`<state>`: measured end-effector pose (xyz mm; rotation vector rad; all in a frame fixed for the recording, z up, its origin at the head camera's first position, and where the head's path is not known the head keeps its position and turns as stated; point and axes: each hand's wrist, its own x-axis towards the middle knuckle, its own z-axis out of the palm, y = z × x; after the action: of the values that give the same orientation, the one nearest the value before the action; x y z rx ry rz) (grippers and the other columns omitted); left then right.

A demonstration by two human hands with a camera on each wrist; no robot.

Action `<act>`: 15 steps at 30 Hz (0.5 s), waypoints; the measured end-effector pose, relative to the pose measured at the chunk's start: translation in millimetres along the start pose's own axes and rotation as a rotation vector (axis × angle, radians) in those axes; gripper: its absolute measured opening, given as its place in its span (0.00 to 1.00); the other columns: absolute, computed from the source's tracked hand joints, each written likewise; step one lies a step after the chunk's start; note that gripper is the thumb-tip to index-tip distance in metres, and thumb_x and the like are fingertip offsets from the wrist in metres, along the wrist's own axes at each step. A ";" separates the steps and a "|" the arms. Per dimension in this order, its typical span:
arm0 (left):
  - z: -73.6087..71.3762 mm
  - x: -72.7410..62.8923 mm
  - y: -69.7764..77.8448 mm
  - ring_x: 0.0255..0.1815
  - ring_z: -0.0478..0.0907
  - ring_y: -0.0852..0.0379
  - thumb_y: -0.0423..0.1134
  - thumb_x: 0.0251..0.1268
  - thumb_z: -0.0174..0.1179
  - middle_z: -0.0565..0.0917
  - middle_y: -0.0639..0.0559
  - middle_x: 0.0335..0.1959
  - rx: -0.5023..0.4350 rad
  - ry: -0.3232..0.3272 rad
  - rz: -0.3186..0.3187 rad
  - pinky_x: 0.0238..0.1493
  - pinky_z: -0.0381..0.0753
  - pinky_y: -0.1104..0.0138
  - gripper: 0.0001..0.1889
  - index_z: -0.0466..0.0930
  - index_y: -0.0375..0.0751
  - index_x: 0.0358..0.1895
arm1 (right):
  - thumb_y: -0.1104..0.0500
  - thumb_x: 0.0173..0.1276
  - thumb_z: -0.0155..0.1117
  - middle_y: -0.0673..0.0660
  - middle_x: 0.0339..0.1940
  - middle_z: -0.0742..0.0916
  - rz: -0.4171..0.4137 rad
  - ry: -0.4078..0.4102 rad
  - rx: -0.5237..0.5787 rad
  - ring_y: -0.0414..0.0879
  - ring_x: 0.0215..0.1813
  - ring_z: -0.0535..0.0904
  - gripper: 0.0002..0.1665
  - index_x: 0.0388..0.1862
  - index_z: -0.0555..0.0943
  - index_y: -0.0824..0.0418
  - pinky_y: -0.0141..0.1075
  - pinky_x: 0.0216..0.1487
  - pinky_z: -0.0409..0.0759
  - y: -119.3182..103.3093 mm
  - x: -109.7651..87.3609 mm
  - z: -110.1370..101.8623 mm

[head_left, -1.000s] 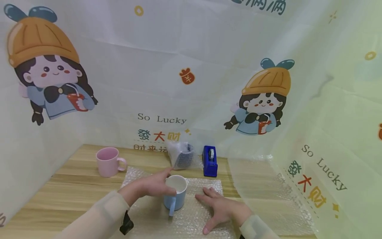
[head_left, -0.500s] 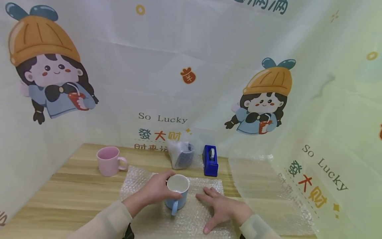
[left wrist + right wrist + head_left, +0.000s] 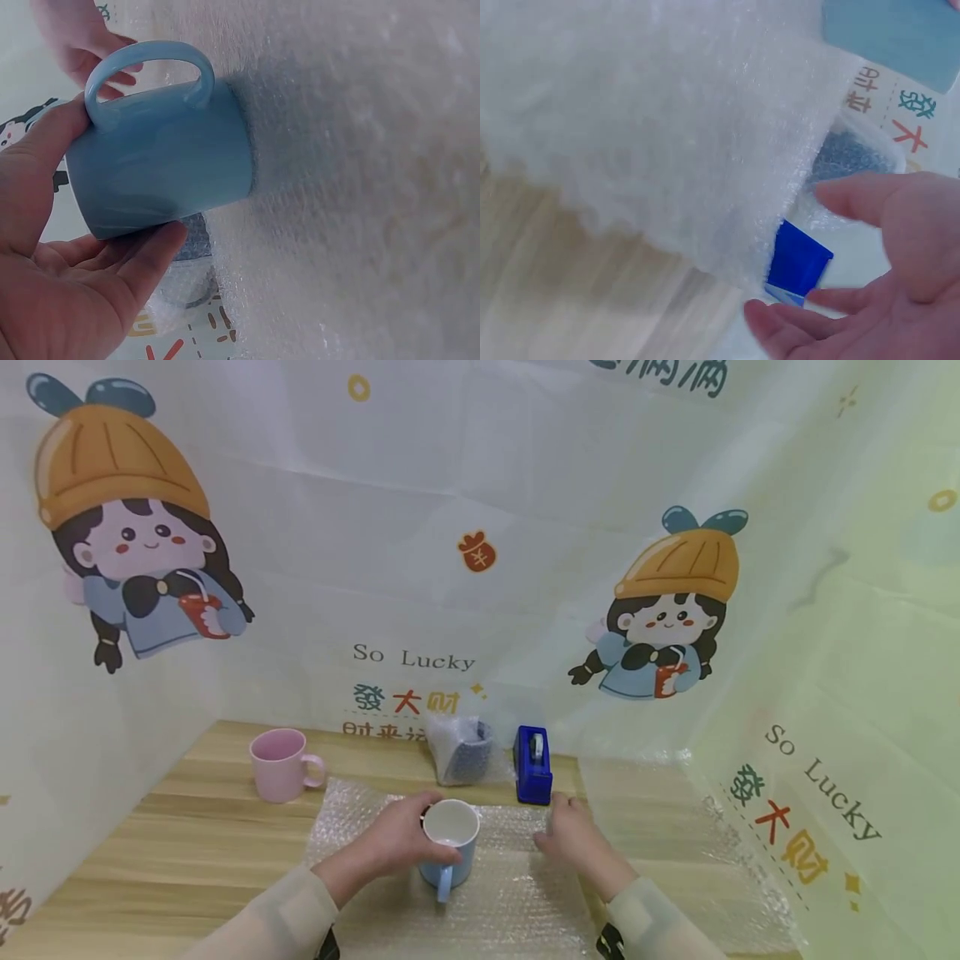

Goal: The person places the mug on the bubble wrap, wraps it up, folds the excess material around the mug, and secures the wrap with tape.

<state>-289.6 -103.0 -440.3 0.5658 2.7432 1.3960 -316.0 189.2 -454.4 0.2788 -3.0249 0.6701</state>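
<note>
My left hand (image 3: 393, 837) grips a light blue mug (image 3: 464, 858) that stands upright on a sheet of bubble wrap (image 3: 513, 893). In the left wrist view the thumb lies by the handle of the mug (image 3: 165, 161), with fingers on the opposite side. My right hand (image 3: 579, 842) is at the sheet's far right corner, near a blue tape dispenser (image 3: 533, 768). Seen from the right wrist, thumb and fingers of the right hand (image 3: 900, 262) are spread apart with nothing held between them, beside the corner of the bubble wrap (image 3: 667, 135).
A pink mug (image 3: 279, 768) stands at the back left of the wooden table (image 3: 172, 852). Behind the blue mug is a dark item wrapped in bubble wrap (image 3: 461, 752). Another clear sheet (image 3: 667, 852) lies to the right. A printed cloth (image 3: 420, 568) encloses the back and sides.
My right hand has lifted from its flat, spread rest on the bubble wrap and moved away from me to the far right corner. The left hand has closed more firmly round the mug.
</note>
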 end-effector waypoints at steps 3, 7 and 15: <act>-0.4 -0.6 0.4 0.41 0.83 0.58 0.40 0.42 0.89 0.90 0.51 0.41 -0.001 -0.001 -0.006 0.46 0.84 0.62 0.37 0.84 0.37 0.60 | 0.59 0.68 0.76 0.81 0.56 0.83 0.064 -0.012 -0.046 0.72 0.59 0.84 0.39 0.63 0.71 0.86 0.62 0.69 0.83 7.9 7.7 6.4; -0.6 -0.5 1.3 0.44 0.85 0.52 0.41 0.43 0.88 0.91 0.45 0.44 -0.010 -0.010 -0.013 0.47 0.84 0.62 0.38 0.84 0.35 0.61 | 0.58 0.67 0.74 0.71 0.45 0.86 0.063 0.006 -0.049 0.63 0.45 0.85 0.22 0.43 0.79 0.77 0.57 0.55 0.89 38.6 21.9 25.9; -2.5 -1.3 2.1 0.47 0.87 0.46 0.40 0.44 0.88 0.91 0.40 0.47 -0.006 -0.009 -0.021 0.48 0.85 0.59 0.38 0.83 0.34 0.62 | 0.62 0.71 0.65 0.52 0.23 0.78 0.024 0.027 0.096 0.47 0.28 0.72 0.14 0.24 0.74 0.59 0.37 0.31 0.72 7.4 0.1 -12.8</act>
<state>-288.2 -104.2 -437.3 0.5396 2.7289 1.3939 -317.5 201.1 -445.9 0.2346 -2.9794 0.8153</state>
